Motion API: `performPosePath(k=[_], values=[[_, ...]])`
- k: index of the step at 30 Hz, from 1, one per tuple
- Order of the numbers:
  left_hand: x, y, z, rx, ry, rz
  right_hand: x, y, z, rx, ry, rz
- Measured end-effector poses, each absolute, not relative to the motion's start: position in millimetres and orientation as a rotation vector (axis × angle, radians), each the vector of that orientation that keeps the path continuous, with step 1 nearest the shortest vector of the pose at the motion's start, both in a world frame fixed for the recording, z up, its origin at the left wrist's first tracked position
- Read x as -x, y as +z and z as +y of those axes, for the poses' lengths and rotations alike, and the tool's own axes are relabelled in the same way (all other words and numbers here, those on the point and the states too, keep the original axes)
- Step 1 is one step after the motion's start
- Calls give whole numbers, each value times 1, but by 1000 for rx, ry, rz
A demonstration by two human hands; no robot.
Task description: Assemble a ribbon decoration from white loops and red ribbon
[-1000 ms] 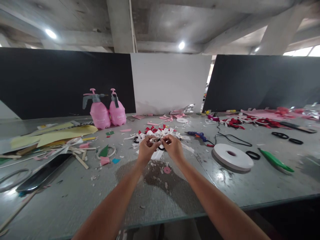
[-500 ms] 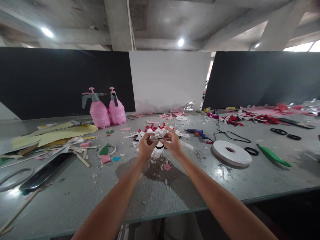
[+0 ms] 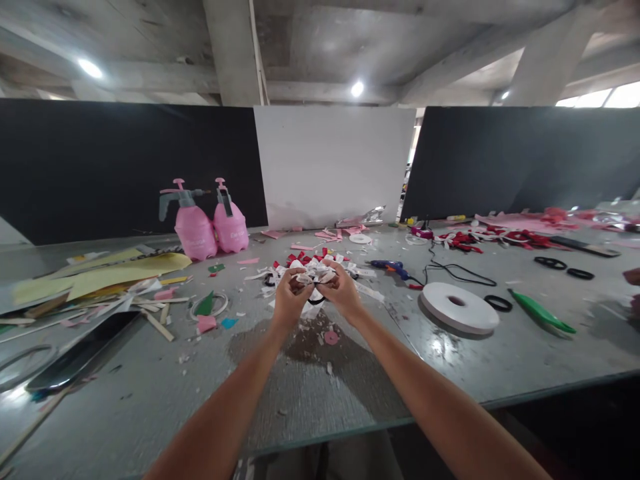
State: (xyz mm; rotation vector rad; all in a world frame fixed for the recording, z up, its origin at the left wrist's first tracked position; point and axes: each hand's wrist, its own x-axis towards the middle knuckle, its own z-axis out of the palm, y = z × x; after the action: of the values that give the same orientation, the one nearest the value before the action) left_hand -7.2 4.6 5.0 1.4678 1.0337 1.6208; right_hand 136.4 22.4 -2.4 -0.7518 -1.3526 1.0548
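My left hand (image 3: 291, 298) and my right hand (image 3: 341, 293) meet above the middle of the table, fingers pinched around a white ribbon piece (image 3: 306, 279). A black elastic band (image 3: 316, 301) hangs in a loop under the fingertips, with white ribbon around its upper part. How the two are joined is hidden by my fingers. Just behind my hands lies a pile of red and white ribbon pieces (image 3: 300, 261), with loose white ribbon ends at its sides. A blue glue gun (image 3: 390, 267) rests to the right of the pile.
At right are a white ribbon roll (image 3: 459, 308), black elastic bands (image 3: 551, 263) and a green tool (image 3: 543, 312). Pink spray bottles (image 3: 195, 232), yellow sheets (image 3: 125, 272) and a phone (image 3: 83, 352) lie left. Another person's hand (image 3: 632, 276) shows at the right edge.
My fingers have shifted slightly on the ribbon, and the black band now hangs lower between them. Another person's hand has come into view at the right edge. The view has turned slightly.
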Motion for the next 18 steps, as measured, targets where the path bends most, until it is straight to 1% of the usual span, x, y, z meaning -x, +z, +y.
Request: performPosePath(k=[5, 7, 9, 12, 14, 16, 18], values=[[6, 4, 6, -1479, 1610, 1021, -133, -1, 22, 770, 1050, -1363], [5, 3, 7, -1478, 1607, 1019, -135, -1, 22, 807, 999, -1417], [6, 2, 7, -1469, 1632, 1056, -138, 0, 19, 894, 760, -1496], [8, 1, 9, -1402, 1757, 1245, -142, 6, 10, 985, 218, -1597], [10, 1, 11, -1354, 1828, 1356, -141, 9, 4, 952, 56, -1703], [11, 0, 12, -1343, 1841, 1339, -136, 8, 0, 912, 96, -1802], [10, -1, 12, -1357, 1814, 1252, -130, 4, 2, 927, 224, -1821]])
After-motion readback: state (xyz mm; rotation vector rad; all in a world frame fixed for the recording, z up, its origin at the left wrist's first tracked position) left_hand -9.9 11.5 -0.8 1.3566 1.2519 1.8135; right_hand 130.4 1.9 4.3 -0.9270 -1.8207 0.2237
